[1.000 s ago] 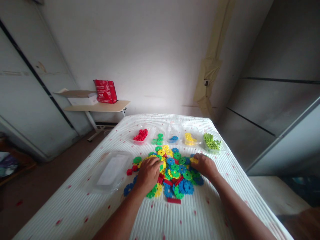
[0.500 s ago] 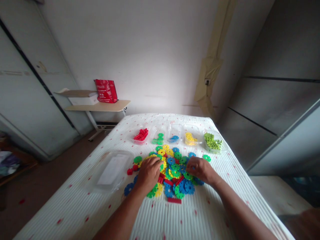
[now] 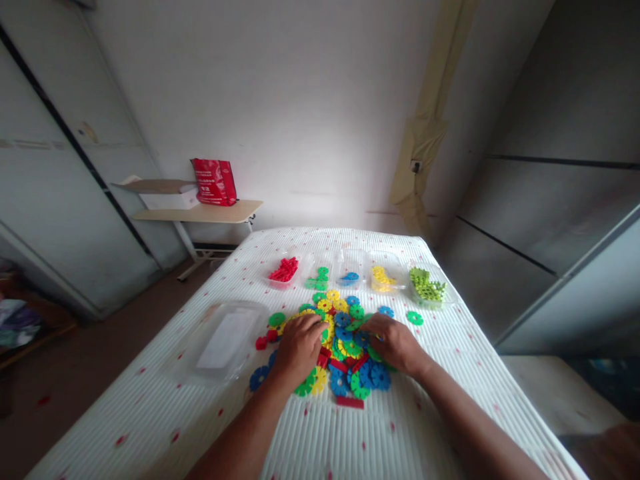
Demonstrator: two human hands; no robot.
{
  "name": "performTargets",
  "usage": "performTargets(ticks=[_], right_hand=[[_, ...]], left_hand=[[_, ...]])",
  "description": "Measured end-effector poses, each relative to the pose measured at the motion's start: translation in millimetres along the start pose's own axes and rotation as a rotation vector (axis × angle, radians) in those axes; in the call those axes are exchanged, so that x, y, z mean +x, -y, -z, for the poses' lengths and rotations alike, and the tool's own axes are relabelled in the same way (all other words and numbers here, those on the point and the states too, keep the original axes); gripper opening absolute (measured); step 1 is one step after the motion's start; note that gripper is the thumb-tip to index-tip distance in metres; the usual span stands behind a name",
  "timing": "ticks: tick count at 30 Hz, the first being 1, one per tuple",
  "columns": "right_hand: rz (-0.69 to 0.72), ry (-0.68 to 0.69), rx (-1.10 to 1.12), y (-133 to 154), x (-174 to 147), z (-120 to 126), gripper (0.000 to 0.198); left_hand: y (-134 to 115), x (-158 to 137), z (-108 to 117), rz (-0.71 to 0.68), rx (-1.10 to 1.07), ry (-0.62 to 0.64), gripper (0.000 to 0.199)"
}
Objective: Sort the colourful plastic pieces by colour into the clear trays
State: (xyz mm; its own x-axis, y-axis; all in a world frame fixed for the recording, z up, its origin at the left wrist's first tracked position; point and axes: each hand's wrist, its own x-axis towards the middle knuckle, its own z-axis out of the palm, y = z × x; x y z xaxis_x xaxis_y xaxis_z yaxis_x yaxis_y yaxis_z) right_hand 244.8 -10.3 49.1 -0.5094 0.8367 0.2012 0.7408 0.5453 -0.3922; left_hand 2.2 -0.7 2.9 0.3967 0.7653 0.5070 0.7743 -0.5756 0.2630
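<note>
A pile of notched plastic discs (image 3: 343,333) in green, blue, yellow and red lies on the table, mixed with red blocks (image 3: 324,358). My left hand (image 3: 301,343) rests on the pile's left side, its fingers curled beside yellow discs; whatever they hold is hidden. At the right side, my right hand (image 3: 395,341) reaches in with fingers bent and pinched by a tilted green disc (image 3: 355,325), which appears to be at the fingertips. A single red bar (image 3: 350,403) lies in front of the pile.
Behind the pile stand clear tubs with red pieces (image 3: 284,269), green discs (image 3: 320,279), blue discs (image 3: 349,279), yellow discs (image 3: 383,277) and light green pieces (image 3: 427,285). A clear lid (image 3: 245,363) with white paper lies left. A side table (image 3: 215,213) carries a red bag (image 3: 215,182).
My right hand has moved left, further over the pile, and its fingers now reach a green disc. My left hand stays almost where it was.
</note>
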Motion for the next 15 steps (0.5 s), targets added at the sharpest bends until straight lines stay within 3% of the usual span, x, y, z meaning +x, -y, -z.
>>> performTargets(ticks=[5,8,15], right_hand=[[-0.077,0.078,-0.043,-10.2,-2.4,0.5,0.043],[-0.091,0.102,-0.055,-7.0,0.2,-2.5,0.039],[-0.106,0.011,-0.106,-2.5,2.8,-5.6,0.031]], left_hand=[[-0.2,0.0,-0.4,-0.003,-0.003,-0.005,0.035],[-0.5,0.4,-0.2,0.0,-0.003,0.002,0.035],[-0.9,1.0,1.2,0.007,-0.003,0.01,0.035]])
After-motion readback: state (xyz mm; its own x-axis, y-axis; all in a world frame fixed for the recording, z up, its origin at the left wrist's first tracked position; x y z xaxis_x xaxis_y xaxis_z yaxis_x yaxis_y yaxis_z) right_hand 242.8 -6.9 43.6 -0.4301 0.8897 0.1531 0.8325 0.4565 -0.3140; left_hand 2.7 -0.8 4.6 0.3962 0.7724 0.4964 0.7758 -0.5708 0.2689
